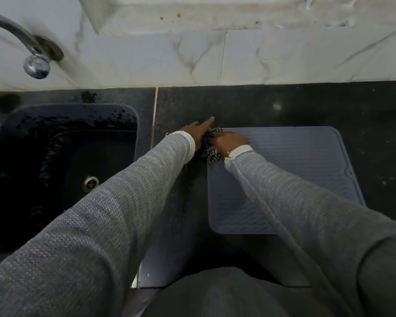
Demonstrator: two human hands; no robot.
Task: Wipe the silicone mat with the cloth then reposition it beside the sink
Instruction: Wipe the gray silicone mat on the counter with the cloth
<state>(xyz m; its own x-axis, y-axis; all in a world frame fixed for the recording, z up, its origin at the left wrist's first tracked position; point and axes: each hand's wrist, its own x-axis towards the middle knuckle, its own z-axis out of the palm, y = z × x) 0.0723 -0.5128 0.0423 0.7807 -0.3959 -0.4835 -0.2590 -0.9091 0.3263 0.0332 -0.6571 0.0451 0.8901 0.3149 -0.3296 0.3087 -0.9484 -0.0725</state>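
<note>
Checked cloth sits bunched under my right hand at the mat's far left corner. My left hand rests flat alongside, holding nothing. Wiping looks barely begun; moving it toward the sink remains.

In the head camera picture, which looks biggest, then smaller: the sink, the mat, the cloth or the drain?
1. sink
2. silicone mat, close in size to the sink, partly hidden by the arm
3. checked cloth
4. drain

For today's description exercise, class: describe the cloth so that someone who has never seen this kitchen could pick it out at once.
Start at the dark sink on the left and move right across the black counter to the grey ribbed silicone mat. At its far left corner, the cloth is bunched between the left hand and the right hand. Its small dark-and-white check is the only pattern there.
</note>
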